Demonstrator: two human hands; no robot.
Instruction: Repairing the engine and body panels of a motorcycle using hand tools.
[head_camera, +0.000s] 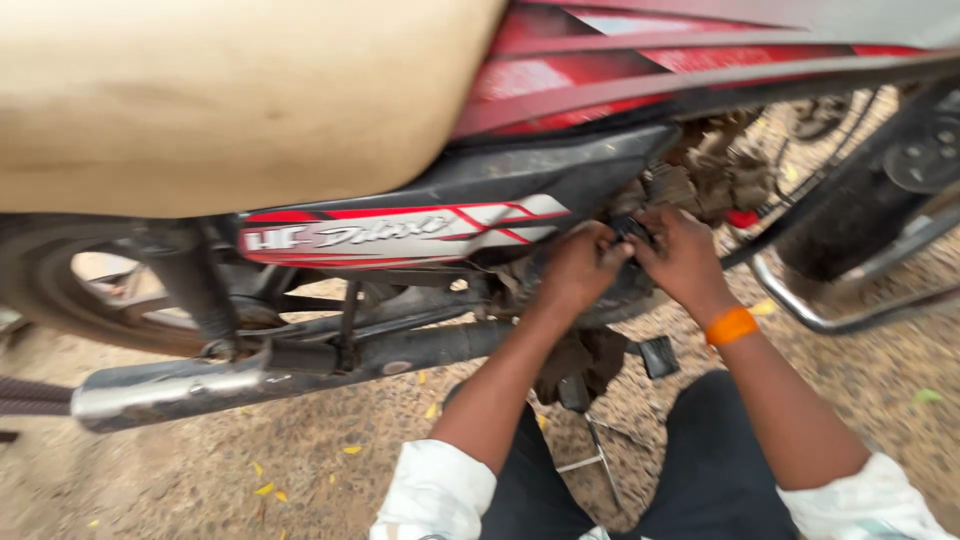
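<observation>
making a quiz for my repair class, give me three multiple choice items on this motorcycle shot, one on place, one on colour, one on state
1. Where are both hands working?
A. at the engine area below the red tank
B. on the rear wheel
C. on the seat

2. What colour is the band on the right wrist?
A. blue
B. orange
C. green

3. How is the small black part held?
A. lying loose on the ground
B. pinched between the fingers of both hands
C. resting on the exhaust pipe

Answers:
1 A, the left hand and right hand meet beside the engine, under the tank.
2 B, the wristband is orange.
3 B, the small black part sits between the fingertips of both hands, above the exhaust pipe.
</observation>
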